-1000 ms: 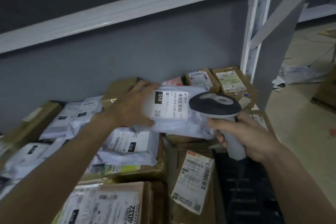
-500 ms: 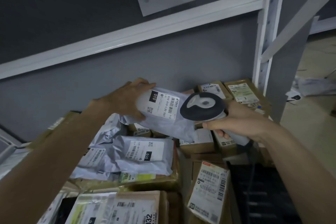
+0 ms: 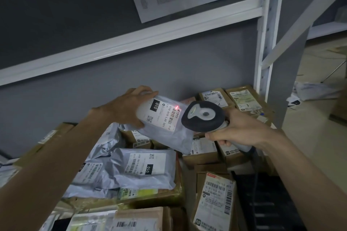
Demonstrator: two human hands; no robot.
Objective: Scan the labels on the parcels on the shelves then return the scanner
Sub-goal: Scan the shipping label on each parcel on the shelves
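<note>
Fingers (image 3: 148,91) of the left hand (image 3: 124,107) curl over the far end of a grey poly-bag parcel (image 3: 165,129), with the thumb underneath, holding it lifted above the pile near the middle of the frame. The right hand (image 3: 238,129) has its fingers wrapped round the handle of the scanner (image 3: 203,116), whose dark round head sits just right of the parcel, close to or overlapping the bag's right edge.

The parcel's white label (image 3: 163,116) faces up toward the camera, tilted, its long axis running from upper left down to lower right. A small red scan dot (image 3: 176,107) glows at the upper end of the barcode, near the label's right edge. So the beam lands on the code's tip, not across its bars. In my judgement the coming move turns on this: the barcode lies just left of the scanner head, and the right hand is the nearer one to correct the aim, by tipping the head slightly down and left, or the left hand may turn the bag.

Below, in the lower centre, more grey bags (image 3: 144,170) and cardboard boxes (image 3: 216,202) lie stacked with labels showing. Many look unscanned, so the task seems well short of returning the scanner.
</note>
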